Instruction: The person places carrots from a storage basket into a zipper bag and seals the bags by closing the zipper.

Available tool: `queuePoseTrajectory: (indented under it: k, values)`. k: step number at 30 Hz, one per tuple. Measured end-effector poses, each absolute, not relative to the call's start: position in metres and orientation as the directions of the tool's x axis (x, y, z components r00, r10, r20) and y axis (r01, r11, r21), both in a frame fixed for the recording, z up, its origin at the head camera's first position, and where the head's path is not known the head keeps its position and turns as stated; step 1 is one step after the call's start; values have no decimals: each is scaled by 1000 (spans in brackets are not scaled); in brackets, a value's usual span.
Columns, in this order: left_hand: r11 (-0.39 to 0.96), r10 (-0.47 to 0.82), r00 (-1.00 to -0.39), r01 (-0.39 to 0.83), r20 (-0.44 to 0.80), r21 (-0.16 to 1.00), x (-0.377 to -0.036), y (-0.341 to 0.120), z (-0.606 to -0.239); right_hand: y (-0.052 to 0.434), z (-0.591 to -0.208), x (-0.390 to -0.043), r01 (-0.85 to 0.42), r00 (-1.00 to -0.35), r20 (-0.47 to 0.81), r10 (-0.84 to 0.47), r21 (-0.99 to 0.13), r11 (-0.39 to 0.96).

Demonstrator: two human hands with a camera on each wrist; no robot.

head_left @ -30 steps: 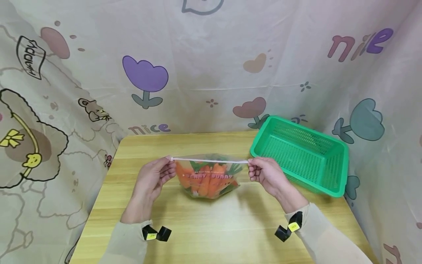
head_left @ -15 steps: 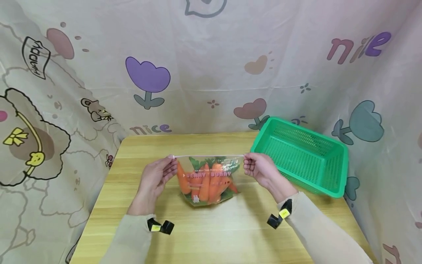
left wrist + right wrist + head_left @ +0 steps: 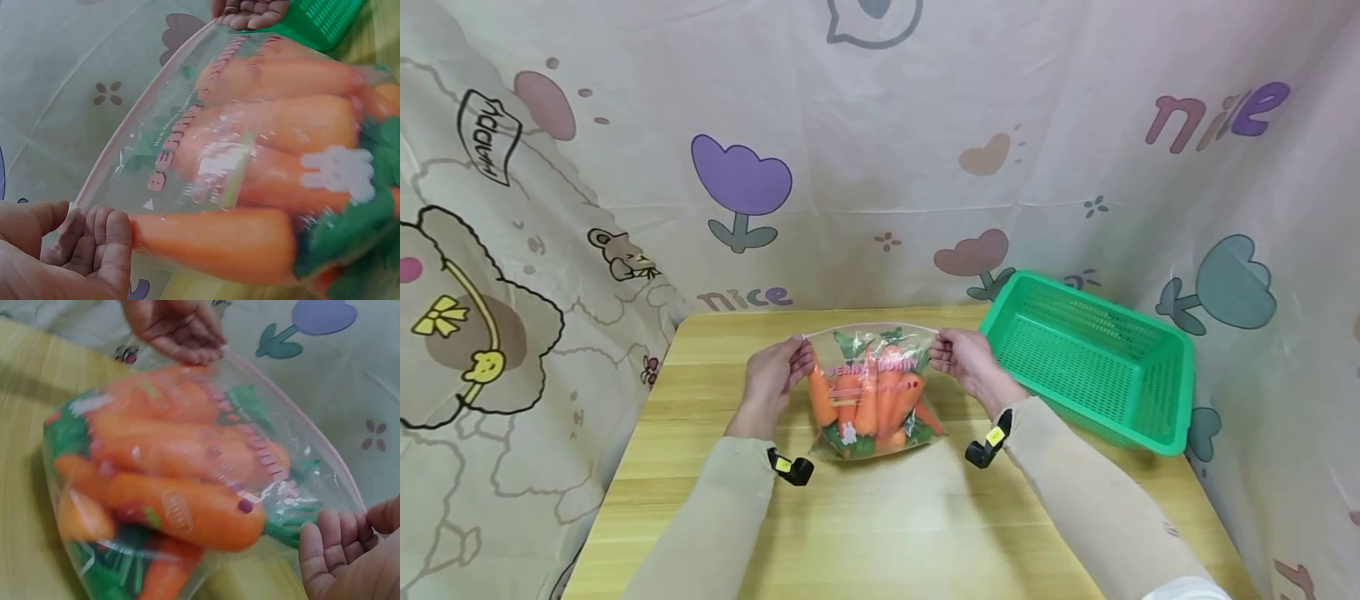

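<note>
A clear plastic zip bag with pink lettering and a white rabbit print stands upright over the table in the head view. Inside it are several orange carrots with green tops, some pointing up and some down. My left hand pinches the bag's top left corner between thumb and fingers. At the opposite corner my right hand pinches the other end of the pale pink zip strip. The strip bows upward between the two hands and looks closed along its length.
A green perforated plastic basket sits at the table's back right, just beyond the right forearm. The wooden table meets a printed cloth curtain behind and at both sides.
Both hands have come closer together and risen in the view, lifting the bag's top edge. The strip went from straight to bowed, and the bag turned from leaning to upright.
</note>
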State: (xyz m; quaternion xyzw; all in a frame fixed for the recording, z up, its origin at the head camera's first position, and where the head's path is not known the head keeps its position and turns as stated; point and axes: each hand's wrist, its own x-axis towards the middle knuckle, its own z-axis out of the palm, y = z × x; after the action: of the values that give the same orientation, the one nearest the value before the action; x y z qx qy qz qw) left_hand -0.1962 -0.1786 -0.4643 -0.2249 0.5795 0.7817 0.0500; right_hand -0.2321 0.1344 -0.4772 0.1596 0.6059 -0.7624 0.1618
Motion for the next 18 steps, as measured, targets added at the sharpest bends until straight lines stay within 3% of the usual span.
queuePoseTrajectory:
  k: [2,6,8,11,14,18]
  values:
    - [-219,-206,-906,-324,-369,920,-195,-174,-468,133,-482,-230,401,-915,-401,-30,-905,-143]
    - [240,-214,-954,-259,-209,936,-184,-156,-477,127,-495,-219,298,-954,-301,-17,-950,94]
    - [505,-162,-983,-153,-81,849,-178,-142,-484,124,-502,-212,225,-970,-240,-41,-947,230]
    - [764,14,-995,72,96,641,-171,-120,-496,118,-512,-203,120,-977,-175,-120,-922,368]
    - [893,173,-974,219,148,393,-168,-102,-507,113,-520,-198,40,-963,-146,-226,-909,415]
    - [938,260,-965,255,8,237,-170,-89,-516,110,-529,-200,56,-951,-155,-267,-936,346]
